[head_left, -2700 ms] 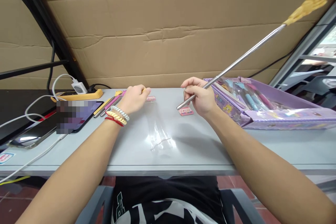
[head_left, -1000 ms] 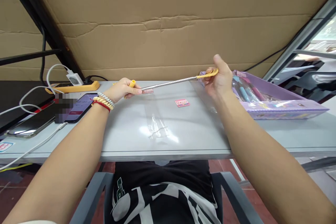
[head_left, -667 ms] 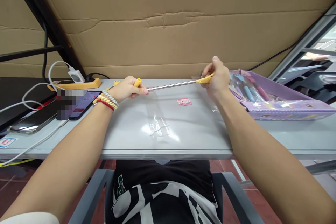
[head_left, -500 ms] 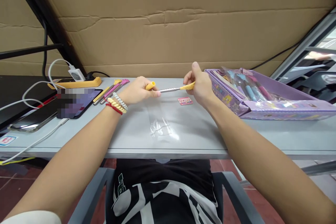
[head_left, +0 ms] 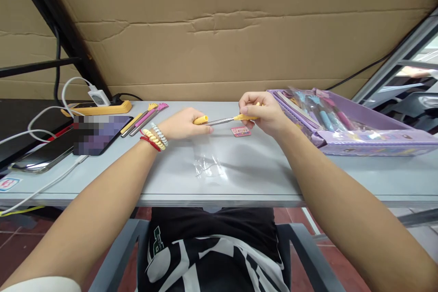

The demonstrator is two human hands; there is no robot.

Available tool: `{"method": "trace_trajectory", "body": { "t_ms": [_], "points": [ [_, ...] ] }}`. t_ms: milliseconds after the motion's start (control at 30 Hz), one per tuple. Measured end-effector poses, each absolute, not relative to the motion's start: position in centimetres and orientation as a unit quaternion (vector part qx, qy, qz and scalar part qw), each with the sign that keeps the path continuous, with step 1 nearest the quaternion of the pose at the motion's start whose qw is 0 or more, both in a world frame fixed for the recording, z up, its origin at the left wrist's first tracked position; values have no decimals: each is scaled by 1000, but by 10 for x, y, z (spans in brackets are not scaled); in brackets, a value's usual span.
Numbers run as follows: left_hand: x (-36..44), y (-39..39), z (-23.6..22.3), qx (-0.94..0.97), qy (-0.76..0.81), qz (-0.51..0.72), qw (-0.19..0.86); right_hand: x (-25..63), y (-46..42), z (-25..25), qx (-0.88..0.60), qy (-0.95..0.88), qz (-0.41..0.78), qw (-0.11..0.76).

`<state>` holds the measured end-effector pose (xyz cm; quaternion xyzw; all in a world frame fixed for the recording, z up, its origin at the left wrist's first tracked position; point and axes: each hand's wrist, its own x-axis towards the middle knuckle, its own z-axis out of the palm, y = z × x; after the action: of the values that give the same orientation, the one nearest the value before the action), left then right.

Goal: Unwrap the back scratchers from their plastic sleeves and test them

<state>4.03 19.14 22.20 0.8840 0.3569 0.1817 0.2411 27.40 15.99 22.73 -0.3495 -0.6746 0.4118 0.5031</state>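
Observation:
Between my two hands lies a thin yellow back scratcher with a silver metal rod (head_left: 221, 122), held level above the table. My left hand (head_left: 183, 124) is closed around its left part, where a yellow handle end shows beside the thumb. My right hand (head_left: 265, 110) pinches the yellow hand-shaped end at the right; the fingers partly cover it. Below my hands, a clear plastic sleeve (head_left: 209, 166) lies flat on the table (head_left: 253, 182). A small pink printed card (head_left: 241, 132) lies just under my right hand.
To the left are yellow and pink back scratchers (head_left: 145, 119), two phones (head_left: 102, 136), white cables and a yellow power strip (head_left: 99, 108). A purple box (head_left: 369, 143) at the right holds several bagged scratchers. Cardboard (head_left: 219, 59) stands behind the table.
My right hand has turned, its raised thumb coming down onto the yellow end. My left hand has shifted slightly right and lower, and the yellow handle end by it has changed angle.

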Motion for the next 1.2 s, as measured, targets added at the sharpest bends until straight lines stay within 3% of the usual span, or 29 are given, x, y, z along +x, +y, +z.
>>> {"method": "trace_trajectory", "body": {
  "t_ms": [300,667,833,1000,1200],
  "points": [
    [54,182,217,898,384,211,47,255,162,220,-380,-623,456,509],
    [63,179,210,876,446,168,75,243,166,208,-448,-616,464,453],
    [59,189,208,861,481,143,82,244,170,212,-460,-586,460,483],
    [40,211,205,790,607,84,34,250,169,216,-499,-572,429,491],
    [25,225,201,672,739,43,36,254,170,210,-496,-644,408,414]
  ]
}}
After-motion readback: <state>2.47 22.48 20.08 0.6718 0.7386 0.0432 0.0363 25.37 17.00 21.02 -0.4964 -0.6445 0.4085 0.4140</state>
